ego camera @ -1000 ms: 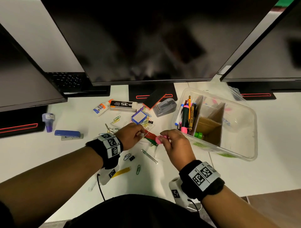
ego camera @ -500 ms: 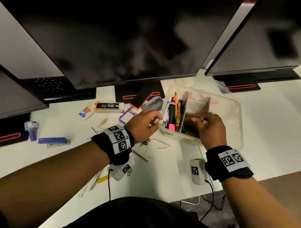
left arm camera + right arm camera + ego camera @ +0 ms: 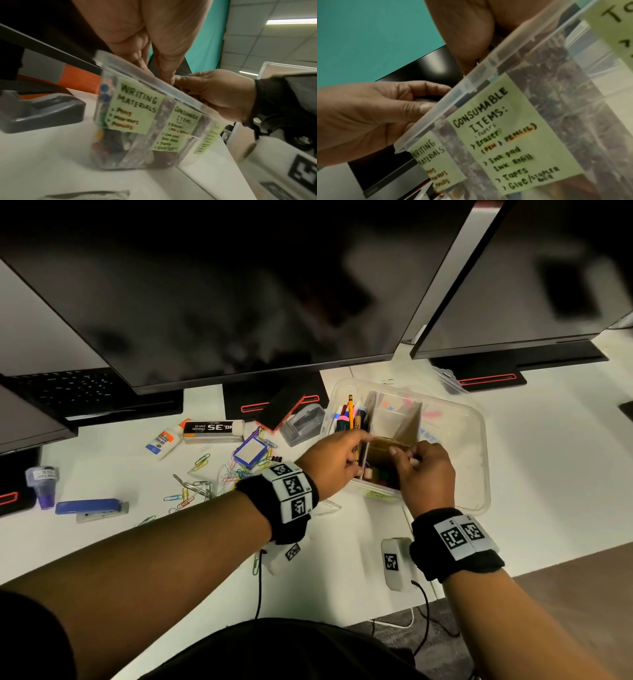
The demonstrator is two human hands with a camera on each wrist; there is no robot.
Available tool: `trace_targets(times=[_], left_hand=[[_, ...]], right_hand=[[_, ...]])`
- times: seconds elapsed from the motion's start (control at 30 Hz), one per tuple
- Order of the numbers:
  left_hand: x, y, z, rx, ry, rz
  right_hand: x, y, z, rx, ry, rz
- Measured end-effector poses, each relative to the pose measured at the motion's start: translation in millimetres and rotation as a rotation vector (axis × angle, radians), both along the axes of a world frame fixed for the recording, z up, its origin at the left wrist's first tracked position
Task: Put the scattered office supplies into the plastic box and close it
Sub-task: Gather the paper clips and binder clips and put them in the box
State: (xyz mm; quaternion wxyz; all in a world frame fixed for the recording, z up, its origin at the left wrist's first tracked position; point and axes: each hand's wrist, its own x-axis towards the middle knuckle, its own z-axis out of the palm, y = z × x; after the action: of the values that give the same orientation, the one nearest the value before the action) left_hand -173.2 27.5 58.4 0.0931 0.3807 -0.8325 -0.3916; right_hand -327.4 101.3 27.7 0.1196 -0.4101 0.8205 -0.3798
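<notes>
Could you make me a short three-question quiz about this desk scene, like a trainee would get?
1. True or false: the blue stapler is already inside the plastic box.
2. Which label sits on the box wall beside "Writing Materials"? A) Consumable Items B) Snacks C) Cables
3. Fill in: the left hand and right hand both reach over the box's ___ edge, the one nearest the person.

Key: 1. False, it lies on the desk left of the box. 2. A, Consumable Items. 3. Front.
</notes>
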Motion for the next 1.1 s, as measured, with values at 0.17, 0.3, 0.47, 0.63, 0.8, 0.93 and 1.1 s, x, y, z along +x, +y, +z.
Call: trace_targets(times=[0.17,0.3,0.47,0.63,0.8,0.93,1.1], left_hand=[[52,-17,-12,-0.201,-0.061,0.072],[112,-29,-28,-0.210,-0.158,0.183],[185,-31,-43,-0.109,-0.360,0.235],[241,-20,-57,-0.010,-0.514,0.261],[279,-2,-66,0.101,-0.706,0.234],[301,12,-72,0.224,-0.760,0.227],[305,32,-78,0.324,-0.828,0.105]], right_hand=[[6,0,-1,0.076,0.148,0.149],[12,-1,-3,0.083,0.224,0.246],[42,-6,-1,-0.125,0.272,0.288],[103,-15,5,-0.263,0.325,0.548],[142,-9,-42,0.263,0.378,0.946],[154,8,-67,0.562,0.403,1.158],[166,15,-85,0.584,0.477,1.208]])
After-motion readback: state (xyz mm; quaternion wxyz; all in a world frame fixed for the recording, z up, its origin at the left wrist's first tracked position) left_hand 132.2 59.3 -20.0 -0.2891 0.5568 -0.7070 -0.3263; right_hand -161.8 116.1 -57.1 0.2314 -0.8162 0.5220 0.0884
